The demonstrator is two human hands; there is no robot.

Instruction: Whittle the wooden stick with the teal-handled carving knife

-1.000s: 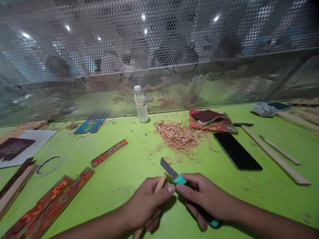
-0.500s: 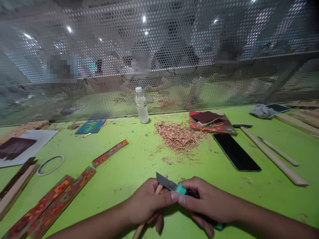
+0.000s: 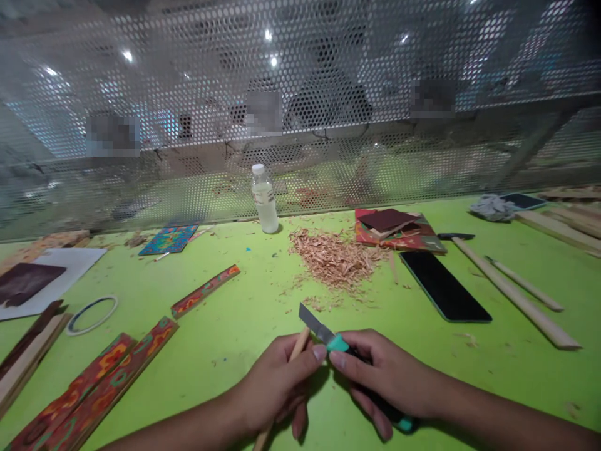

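Observation:
My left hand (image 3: 284,382) is closed around a thin wooden stick (image 3: 299,344), whose tip points up and away and whose lower end runs out below the palm. In my right hand (image 3: 382,376) is a utility knife (image 3: 338,343) with a black and teal handle. Its grey blade slants up to the left and passes just beyond the stick's tip; whether they touch I cannot tell. The two thumbs are close together but apart. Beyond my hands lies a heap of wood shavings (image 3: 335,260) on the green table (image 3: 263,307).
Painted wooden strips (image 3: 107,388) and a tape roll (image 3: 92,314) lie on the left. At the back stands a bottle (image 3: 265,203) before a perforated metal screen (image 3: 211,125). Rightward are a phone (image 3: 445,287), sandpaper (image 3: 389,220), a long-handled tool (image 3: 516,291) and wooden slats (image 3: 558,230).
The knife blade has swung more upright and its tip has moved up and away. My thumbs, which were touching, have come slightly apart. Both hands keep their hold.

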